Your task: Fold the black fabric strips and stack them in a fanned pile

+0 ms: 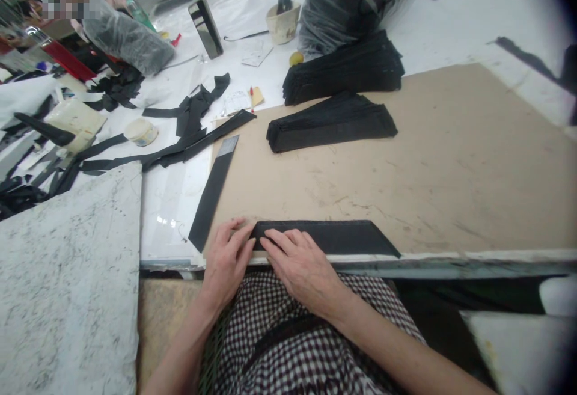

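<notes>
A white bench (455, 28) is being used as the support, and on it the brown board (451, 160) is being bordered along its near edge by the front of the bench. Beyond the board's far edge, dark material is being held in a clear plastic bag (347, 4). Across that far edge a larger black stack (345, 70) is being carried, with a smaller black stack (331, 127) being kept on the board just nearer. The black strip (342, 238) is being worked flat along the board's near edge, its slanted end being pointed rightward. A second strip (210, 205) is being left along the board's left edge. At the near left corner of the board, the strip's left end is being attended to by the left hand (228, 254) and the right hand (297, 263). Each grip is being kept narrow, thumb near forefinger; whether material is being pinched cannot be told. The step, seemingly an edge being aligned or folded, is probably being done best when the long edge is being kept parallel to the board's edge, the fingertips are being pressed evenly, and creases are being smoothed outward.
</notes>
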Motion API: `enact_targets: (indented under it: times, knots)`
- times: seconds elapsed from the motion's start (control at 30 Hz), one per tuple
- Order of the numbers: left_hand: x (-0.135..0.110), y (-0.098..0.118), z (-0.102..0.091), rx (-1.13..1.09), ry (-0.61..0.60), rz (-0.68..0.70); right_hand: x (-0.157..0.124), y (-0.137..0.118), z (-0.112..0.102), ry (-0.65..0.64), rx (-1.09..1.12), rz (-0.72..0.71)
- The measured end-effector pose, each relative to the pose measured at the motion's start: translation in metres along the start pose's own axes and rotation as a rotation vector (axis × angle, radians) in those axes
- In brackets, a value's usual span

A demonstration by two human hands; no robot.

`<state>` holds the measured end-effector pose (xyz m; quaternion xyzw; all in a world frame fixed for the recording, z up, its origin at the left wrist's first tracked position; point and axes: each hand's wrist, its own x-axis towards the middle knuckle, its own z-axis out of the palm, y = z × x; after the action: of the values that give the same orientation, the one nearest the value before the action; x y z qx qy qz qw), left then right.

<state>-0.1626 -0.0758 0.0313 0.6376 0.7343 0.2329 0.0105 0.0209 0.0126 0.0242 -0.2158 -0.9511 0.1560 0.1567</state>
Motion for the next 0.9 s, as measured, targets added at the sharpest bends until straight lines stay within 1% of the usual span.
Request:
enact_targets:
  times: [0.07,0.13,0.23,0.3,0.4,0.57,0.67,0.8,0.9]
  knots:
    - [-0.01,-0.001,-0.005,-0.033,0.045,-0.059,0.0,0.0,0.0,0.004,0.011,-0.004]
    - [-0.022,-0.001,-0.006,-0.03,0.074,-0.074,0.0,0.0,0.001,0.014,0.017,-0.008]
    - [-0.036,0.0,-0.003,0.024,0.081,-0.019,-0.001,0.0,0.001,0.024,0.022,-0.008]
    - [-0.041,0.001,-0.002,0.09,0.078,0.041,-0.001,0.0,0.0,0.021,0.022,-0.006]
    - [-0.041,0.001,-0.003,0.149,0.068,0.105,-0.001,0.0,-0.001,0.015,0.02,-0.006]
    - [-0.035,0.001,-0.003,0.11,0.071,0.069,-0.001,-0.001,0.001,0.015,0.034,-0.003]
    - [-0.034,0.002,0.0,0.137,0.05,0.113,-0.001,-0.001,0.001,0.018,0.031,0.007]
    - [-0.036,-0.003,0.006,0.122,0.116,0.134,0.0,-0.002,-0.003,0.004,0.029,0.021]
    - [-0.034,-0.009,0.012,0.179,0.128,0.206,0.0,-0.002,-0.005,0.007,0.039,0.024]
